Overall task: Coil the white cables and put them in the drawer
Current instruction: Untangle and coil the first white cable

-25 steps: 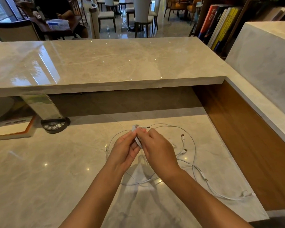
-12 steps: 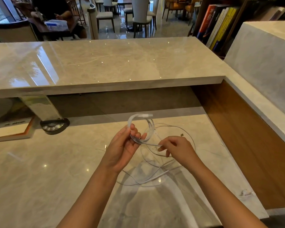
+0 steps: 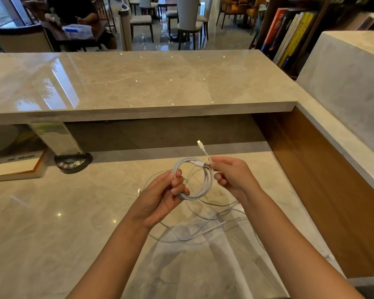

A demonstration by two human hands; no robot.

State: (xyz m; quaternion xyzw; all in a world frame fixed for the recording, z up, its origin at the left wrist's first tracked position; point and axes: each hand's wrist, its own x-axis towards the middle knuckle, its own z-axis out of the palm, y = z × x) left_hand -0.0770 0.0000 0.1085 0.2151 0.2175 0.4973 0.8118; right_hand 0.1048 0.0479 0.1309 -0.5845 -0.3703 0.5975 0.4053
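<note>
- Above the glossy beige marble desk [image 3: 52,234], both bare hands hold one thin white charging cable wound into a round coil [image 3: 203,188] of several loops.
- On its near-left side, the left hand [image 3: 160,197] pinches the coil, thumb over the strands and fingers curled beneath them.
- At the coil's upper right, the right hand [image 3: 233,175] is closed on the cable just behind a short free end that sticks up and ends in a small white plug [image 3: 199,143]; a second, metal-tipped plug [image 3: 204,164] lies against the coil beside those fingers.
- Under the hands, more loose thin white cables [image 3: 203,234] sprawl in tangled curves on the desk; they overlap too much to count, perhaps two or three.
- One coil is formed and held clear of the desk.
- At the left, one round black button unit [image 3: 72,161] sits at the foot of a mirrored post [image 3: 52,137] under the raised marble counter [image 3: 138,83].
</note>
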